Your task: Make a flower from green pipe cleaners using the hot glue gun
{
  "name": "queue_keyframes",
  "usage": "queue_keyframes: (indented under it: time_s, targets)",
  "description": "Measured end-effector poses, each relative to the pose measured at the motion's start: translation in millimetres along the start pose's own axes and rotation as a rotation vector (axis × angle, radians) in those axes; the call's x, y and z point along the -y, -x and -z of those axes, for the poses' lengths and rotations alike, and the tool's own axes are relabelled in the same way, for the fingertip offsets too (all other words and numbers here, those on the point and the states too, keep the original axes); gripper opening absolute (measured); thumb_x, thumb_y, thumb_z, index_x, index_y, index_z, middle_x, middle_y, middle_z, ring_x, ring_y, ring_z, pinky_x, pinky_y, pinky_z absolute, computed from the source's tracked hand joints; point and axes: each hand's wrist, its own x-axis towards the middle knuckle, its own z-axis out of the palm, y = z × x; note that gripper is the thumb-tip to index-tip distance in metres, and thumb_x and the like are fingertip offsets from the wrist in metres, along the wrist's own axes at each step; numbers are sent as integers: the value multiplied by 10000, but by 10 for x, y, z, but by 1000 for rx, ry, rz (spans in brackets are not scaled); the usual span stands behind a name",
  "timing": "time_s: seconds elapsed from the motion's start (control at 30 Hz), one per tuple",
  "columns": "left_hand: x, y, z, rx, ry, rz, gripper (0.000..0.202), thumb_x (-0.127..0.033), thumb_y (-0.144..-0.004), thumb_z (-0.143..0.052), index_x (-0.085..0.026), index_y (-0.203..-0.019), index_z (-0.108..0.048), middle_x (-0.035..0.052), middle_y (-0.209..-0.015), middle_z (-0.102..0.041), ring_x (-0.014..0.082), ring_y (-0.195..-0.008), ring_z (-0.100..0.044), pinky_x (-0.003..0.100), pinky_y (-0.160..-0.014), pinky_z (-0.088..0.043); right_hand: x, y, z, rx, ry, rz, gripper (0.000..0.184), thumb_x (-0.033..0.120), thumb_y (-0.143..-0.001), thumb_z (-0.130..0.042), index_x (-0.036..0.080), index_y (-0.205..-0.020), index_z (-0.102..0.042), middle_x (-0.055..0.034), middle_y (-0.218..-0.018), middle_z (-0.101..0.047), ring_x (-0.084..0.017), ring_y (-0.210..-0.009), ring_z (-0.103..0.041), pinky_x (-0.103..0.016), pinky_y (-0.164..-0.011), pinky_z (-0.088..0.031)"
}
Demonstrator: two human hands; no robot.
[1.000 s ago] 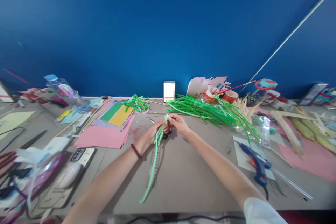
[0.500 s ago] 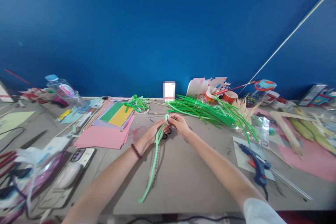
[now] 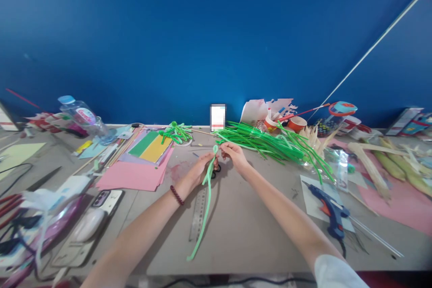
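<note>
A light green pipe cleaner (image 3: pixel 207 202) is pinched in my left hand (image 3: pixel 202 166), its upper end bent into a small loop (image 3: pixel 215 149) above the fingers. One long tail hangs down toward the front of the table, and a shorter end sticks out below the hand. Close by on the right, my right hand (image 3: pixel 235 155) has its fingertips drawn together beside the loop; what they grip, if anything, is too small to see. Black scissor handles (image 3: pixel 216 171) show partly behind the hands. Under the hanging tail lies a clear ruler (image 3: pixel 196 218).
Green pipe cleaners (image 3: pixel 266 141) lie in a big bundle behind my right hand. A blue glue gun (image 3: pixel 329 209) rests on paper at right. Pink sheets (image 3: pixel 131 175), a phone (image 3: pixel 77 243) with a white mouse (image 3: pixel 89 225), and a bottle (image 3: pixel 79 110) are at left.
My right fingertips have moved slightly right, away from the loop. The hanging tail has swung to the right, uncovering more of the ruler.
</note>
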Motion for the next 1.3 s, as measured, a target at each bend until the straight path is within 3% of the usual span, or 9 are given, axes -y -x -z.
queue_keyframes:
  time_s: [0.2, 0.37, 0.6, 0.8, 1.0, 1.3]
  targets:
    - [19, -15, -15, -79, 25, 3, 167, -328, -747, -654, -170, -783, -614, -10, -580, -573, 115, -503, -510, 247, -532, -402, -60, -34, 50, 42, 207, 10, 246, 416, -672, -694, 190, -767, -674, 15, -648, -630, -83, -495, -458, -216, -460, -374]
    - [26, -17, -27, -106, 11, 18, 158, -334, -725, -665, -187, -748, -611, -20, -568, -577, 112, -483, -519, 226, -489, -385, -127, -61, 73, 97, 111, -15, 260, 397, -668, -709, 191, -821, -672, 17, -647, -649, -84, -510, -495, -212, -475, -381]
    - [45, -11, -59, -172, -53, 11, 173, -318, -677, -697, -174, -712, -607, -29, -547, -574, 102, -458, -509, 213, -456, -362, -118, -48, 74, 99, 34, -61, 260, 383, -619, -756, 186, -757, -659, 16, -639, -630, -100, -580, -551, -206, -489, -376]
    - [68, -12, -56, -148, -46, 7, 205, -335, -680, -705, -157, -701, -603, -22, -558, -582, 96, -473, -508, 214, -479, -367, -112, 6, 19, 77, -44, -82, 321, 414, -585, -783, 187, -717, -598, 46, -590, -576, -81, -524, -498, -211, -498, -382]
    - [54, -6, -88, -175, -37, -29, 184, -328, -676, -711, -179, -688, -604, -37, -546, -559, 93, -481, -490, 208, -483, -358, -200, 55, -98, -35, -236, -172, 353, 402, -553, -807, 191, -706, -569, 64, -558, -539, -73, -486, -478, -207, -471, -373]
    - [89, -18, -59, -159, -34, -60, 174, -337, -717, -673, -176, -701, -610, -23, -573, -572, 104, -513, -500, 223, -520, -376, -214, 75, -171, -24, -295, -220, 378, 455, -580, -777, 207, -745, -543, 72, -544, -505, -87, -418, -462, -228, -400, -375]
